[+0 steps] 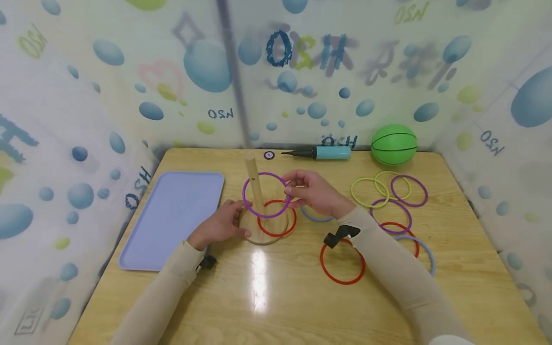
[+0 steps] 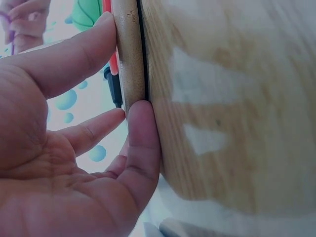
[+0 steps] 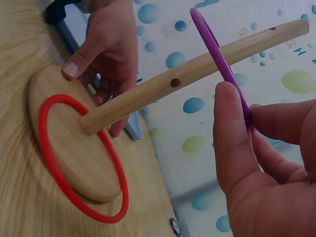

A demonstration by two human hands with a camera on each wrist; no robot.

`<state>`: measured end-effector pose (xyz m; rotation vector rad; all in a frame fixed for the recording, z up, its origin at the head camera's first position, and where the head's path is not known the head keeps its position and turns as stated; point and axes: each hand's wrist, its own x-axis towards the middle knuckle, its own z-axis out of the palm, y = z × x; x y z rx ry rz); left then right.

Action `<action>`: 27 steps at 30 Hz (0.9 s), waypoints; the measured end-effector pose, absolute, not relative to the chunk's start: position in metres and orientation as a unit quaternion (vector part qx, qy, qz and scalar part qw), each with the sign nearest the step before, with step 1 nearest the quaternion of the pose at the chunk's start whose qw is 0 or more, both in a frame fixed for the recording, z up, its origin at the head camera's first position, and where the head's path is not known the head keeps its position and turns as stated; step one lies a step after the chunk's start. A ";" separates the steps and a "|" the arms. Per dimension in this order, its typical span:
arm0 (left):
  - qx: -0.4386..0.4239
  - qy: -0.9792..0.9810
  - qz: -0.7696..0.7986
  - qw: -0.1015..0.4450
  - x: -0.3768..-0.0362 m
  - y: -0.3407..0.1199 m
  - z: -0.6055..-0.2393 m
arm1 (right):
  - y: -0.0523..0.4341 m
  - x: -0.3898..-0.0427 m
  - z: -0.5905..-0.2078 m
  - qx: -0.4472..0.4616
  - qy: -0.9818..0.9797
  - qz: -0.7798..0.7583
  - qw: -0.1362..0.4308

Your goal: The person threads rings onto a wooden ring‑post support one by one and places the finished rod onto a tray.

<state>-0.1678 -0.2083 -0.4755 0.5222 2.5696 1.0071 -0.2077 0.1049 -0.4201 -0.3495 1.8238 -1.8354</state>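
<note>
A wooden stand has a round base (image 1: 247, 235) and an upright post (image 1: 255, 187). My left hand (image 1: 223, 221) holds the left edge of the base, thumb near the front and fingers farther back; the left wrist view shows the thumb and fingertips against its rim (image 2: 131, 59). Between thumb and fingertips, my right hand (image 1: 316, 191) pinches a purple ring (image 1: 266, 216). That ring appears to be around the post, partway up, as the right wrist view shows the purple ring (image 3: 222, 66) crossing it. A red ring (image 3: 54, 170) lies around the post's foot, overhanging the base.
Left of the stand lies a lavender tray (image 1: 172, 215). Several loose rings spread to the right, among them a red ring (image 1: 342, 282), a yellow ring (image 1: 353, 191) and a blue ring (image 1: 316, 220). At the back are a hand pump (image 1: 332, 153) and a green ball (image 1: 394, 144).
</note>
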 end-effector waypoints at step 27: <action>0.152 0.897 0.369 0.190 -0.167 -0.204 -0.469 | 0.118 -0.201 -0.482 -0.084 0.722 -0.627 0.282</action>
